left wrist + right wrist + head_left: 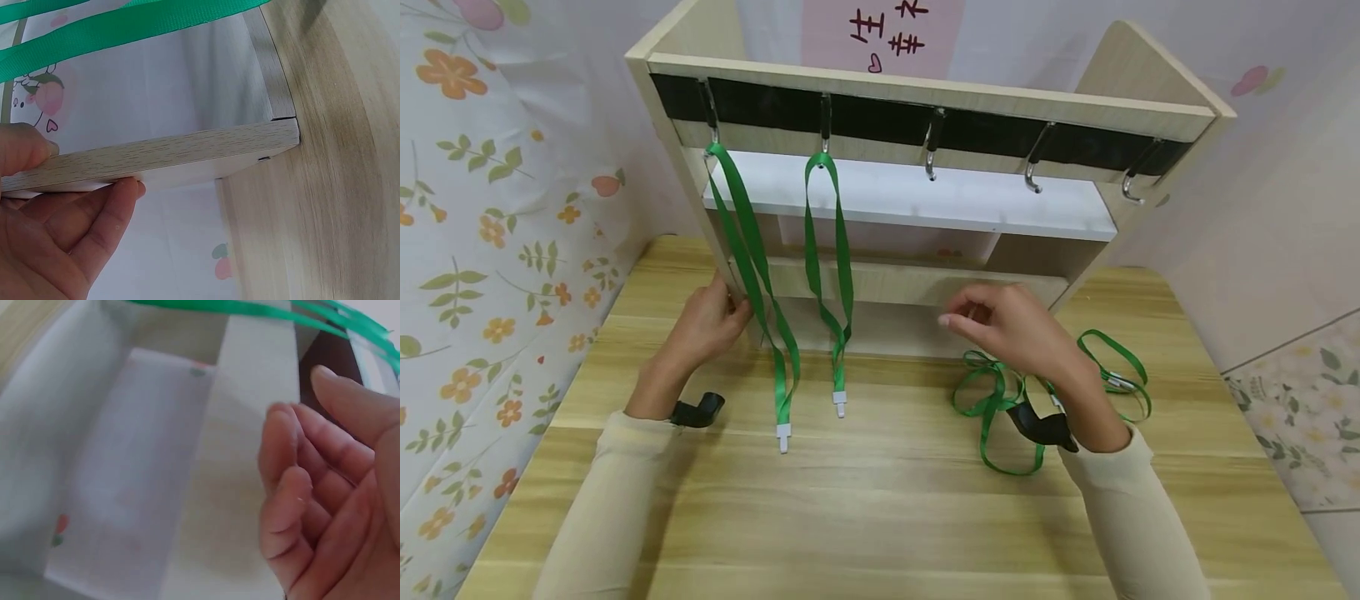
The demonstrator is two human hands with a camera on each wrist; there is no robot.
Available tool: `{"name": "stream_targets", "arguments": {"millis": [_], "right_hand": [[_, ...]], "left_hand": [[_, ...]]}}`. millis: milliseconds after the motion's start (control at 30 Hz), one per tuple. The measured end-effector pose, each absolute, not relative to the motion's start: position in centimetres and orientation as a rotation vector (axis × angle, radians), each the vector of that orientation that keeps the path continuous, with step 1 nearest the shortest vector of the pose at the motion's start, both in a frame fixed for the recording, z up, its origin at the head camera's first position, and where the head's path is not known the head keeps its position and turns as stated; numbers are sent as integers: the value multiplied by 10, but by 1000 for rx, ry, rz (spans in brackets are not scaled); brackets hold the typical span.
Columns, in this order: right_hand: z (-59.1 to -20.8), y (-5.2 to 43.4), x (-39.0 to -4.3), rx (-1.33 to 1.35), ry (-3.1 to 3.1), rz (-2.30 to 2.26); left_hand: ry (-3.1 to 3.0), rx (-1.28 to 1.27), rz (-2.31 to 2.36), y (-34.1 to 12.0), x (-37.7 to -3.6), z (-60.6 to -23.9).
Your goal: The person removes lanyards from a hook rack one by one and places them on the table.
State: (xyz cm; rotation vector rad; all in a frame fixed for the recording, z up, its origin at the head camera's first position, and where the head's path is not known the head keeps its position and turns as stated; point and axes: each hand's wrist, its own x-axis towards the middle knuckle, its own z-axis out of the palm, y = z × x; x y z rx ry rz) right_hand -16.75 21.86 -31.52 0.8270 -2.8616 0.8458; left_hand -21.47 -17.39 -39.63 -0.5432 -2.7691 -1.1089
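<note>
1. A light wood-grain tabletop [887, 517] fills the foreground.
2. Floral-print sheeting [482, 250] covers the left wall.
3. A pink sign [887, 33] hangs behind.
4. Pale floral tiles [1300, 400] show at right.

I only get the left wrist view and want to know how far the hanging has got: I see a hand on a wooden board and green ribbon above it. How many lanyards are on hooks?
Observer: Two green lanyards hang, from the first and second hooks counted from the left.
Operator: Any hooks free?
Observer: Three free hooks remain to the right on the rack.
Operator: What is the other hand doing?
Observer: The right hand holds nothing, fingers loosely bent, in front of the rack.
Operator: More lanyards around?
Observer: A tangle of loose lanyards lies on the table under the right wrist.
</note>
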Motion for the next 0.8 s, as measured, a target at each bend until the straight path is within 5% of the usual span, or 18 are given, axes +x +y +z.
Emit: {"name": "stream_targets", "arguments": {"millis": [400, 800], "right_hand": [[-268, 144, -178, 932, -2526, 867], [-259, 97, -186, 789, -2492, 784]], "left_hand": [[-2768, -560, -1095, -173, -215, -395], [-2767, -533, -1119, -171, -213, -394]]}}
